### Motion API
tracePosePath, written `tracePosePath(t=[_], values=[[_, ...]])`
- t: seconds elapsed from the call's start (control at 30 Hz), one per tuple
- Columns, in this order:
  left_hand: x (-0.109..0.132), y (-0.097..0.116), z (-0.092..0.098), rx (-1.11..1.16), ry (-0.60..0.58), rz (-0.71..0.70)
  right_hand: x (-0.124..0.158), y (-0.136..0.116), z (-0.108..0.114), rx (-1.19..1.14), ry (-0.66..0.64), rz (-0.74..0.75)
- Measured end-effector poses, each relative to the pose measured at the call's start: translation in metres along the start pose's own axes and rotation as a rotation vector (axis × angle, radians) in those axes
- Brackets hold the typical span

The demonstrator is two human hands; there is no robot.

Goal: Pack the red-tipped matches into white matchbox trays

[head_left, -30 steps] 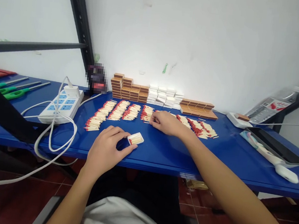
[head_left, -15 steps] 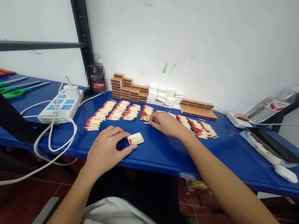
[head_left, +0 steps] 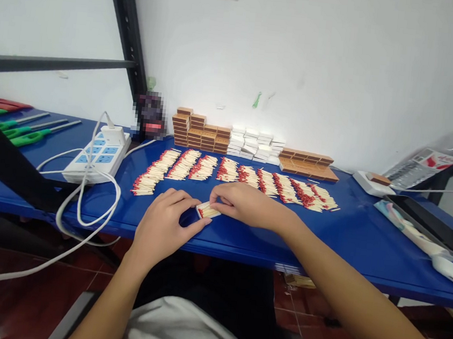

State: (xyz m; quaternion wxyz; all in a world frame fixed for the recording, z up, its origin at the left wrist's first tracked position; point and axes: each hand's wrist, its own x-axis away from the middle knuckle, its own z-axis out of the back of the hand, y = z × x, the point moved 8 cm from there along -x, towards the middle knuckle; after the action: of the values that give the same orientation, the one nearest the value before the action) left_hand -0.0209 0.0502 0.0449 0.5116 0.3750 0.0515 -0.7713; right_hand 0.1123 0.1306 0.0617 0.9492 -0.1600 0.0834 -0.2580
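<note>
A small white matchbox tray (head_left: 207, 210) with red-tipped matches in it lies near the front edge of the blue table (head_left: 348, 241). My left hand (head_left: 163, 227) pinches the tray's left side between thumb and fingers. My right hand (head_left: 243, 204) is closed over the tray's right end, its fingertips pinched together at the matches; whether it grips any I cannot tell. Behind both hands runs a long row of loose matches (head_left: 234, 174) in small piles.
Stacks of brown matchbox sleeves (head_left: 200, 134), white trays (head_left: 253, 144) and flat brown sleeves (head_left: 306, 164) line the wall. A white power strip (head_left: 96, 156) with looping cables lies at left, green-handled tools (head_left: 24, 129) farther left. A tablet (head_left: 435, 226) and white device lie at right.
My right hand has come back from the row of matches to the tray at the front. My left hand has stayed on the tray. The view has shifted slightly.
</note>
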Motion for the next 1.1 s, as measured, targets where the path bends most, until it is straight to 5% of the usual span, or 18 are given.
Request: tracePosePath(t=[0.2, 0.4, 0.6, 1.1], values=[[0.000, 0.001, 0.001, 0.002, 0.007, 0.005, -0.002, 0.003, 0.005, -0.061, 0.058, 0.027], [0.000, 0.001, 0.002, 0.012, 0.025, 0.000, 0.002, 0.055, 0.036, 0.106, 0.329, -0.186], [0.000, 0.001, 0.001, -0.002, 0.018, -0.004, -0.001, 0.088, 0.027, 0.205, 0.195, -0.326], [0.000, 0.002, 0.002, 0.002, 0.012, 0.009, -0.003, 0.087, 0.025, 0.186, 0.156, -0.297]])
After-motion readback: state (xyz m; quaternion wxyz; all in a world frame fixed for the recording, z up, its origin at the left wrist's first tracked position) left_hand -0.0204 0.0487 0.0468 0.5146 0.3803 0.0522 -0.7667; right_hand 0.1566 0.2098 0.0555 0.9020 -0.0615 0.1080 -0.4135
